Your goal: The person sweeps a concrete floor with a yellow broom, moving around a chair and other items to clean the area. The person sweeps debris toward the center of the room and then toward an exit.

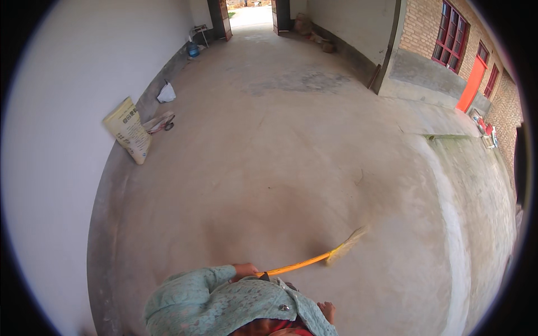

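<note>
broom [330,256] | orange handle, straw head on concrete floor [291,151] | left hand [245,271] clamped on handle | right hand [327,311] grip unclear

concrete floor [269,168] bears broom [344,246], leaning sack [129,131].

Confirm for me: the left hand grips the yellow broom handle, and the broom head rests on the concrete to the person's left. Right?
Not quite. In the head view the left hand does grip the yellow broom handle, but the broom head is on the concrete floor to the person's right, not left.
</note>
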